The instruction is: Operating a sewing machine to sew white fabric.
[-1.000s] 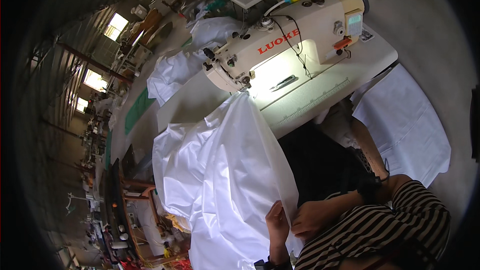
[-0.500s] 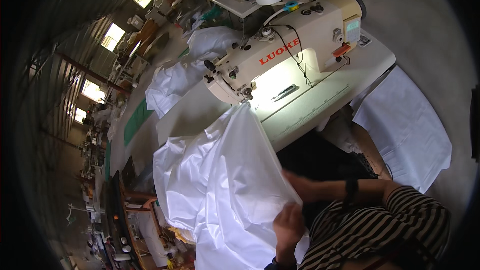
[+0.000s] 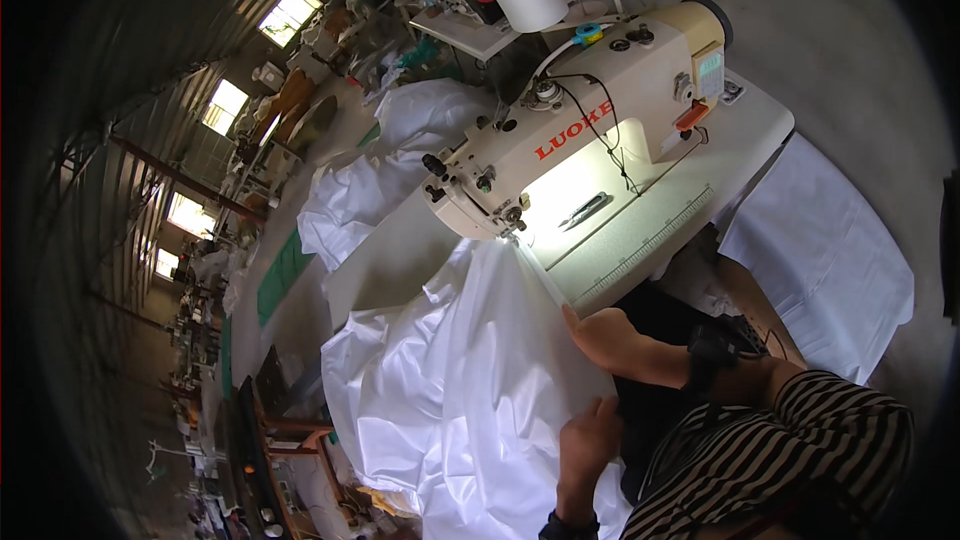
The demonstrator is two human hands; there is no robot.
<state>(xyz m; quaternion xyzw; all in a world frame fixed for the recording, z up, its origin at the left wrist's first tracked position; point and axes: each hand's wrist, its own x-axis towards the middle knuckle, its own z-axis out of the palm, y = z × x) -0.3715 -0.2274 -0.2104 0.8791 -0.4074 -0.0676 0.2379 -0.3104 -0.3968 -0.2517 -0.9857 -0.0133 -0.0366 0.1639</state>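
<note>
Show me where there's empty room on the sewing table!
One bare strip of the table runs between the small metal tool and the ruler marks. Another bare patch lies left of the sewing machine, between the white fabric heap behind and the white cloth in front. It's crowded along the cloth's edge, with the right hand and left hand there.

Red capital letters are running along a pale sewing machine at upper centre; ruler marks are lining the tabletop below; a lit display is showing characters too small to read.
</note>
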